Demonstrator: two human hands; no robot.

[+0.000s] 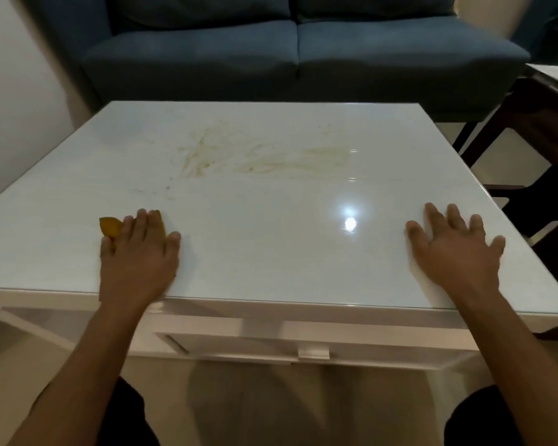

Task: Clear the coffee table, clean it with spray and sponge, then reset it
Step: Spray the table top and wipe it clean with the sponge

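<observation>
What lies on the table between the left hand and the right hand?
Nothing: in the head view, the table between the left hand and the right hand is bare, showing only a light reflection.

No text, label, brand, number or sign is showing legibly anywhere; the glossy white worktop (271,220) is carrying only brownish smears.
</observation>
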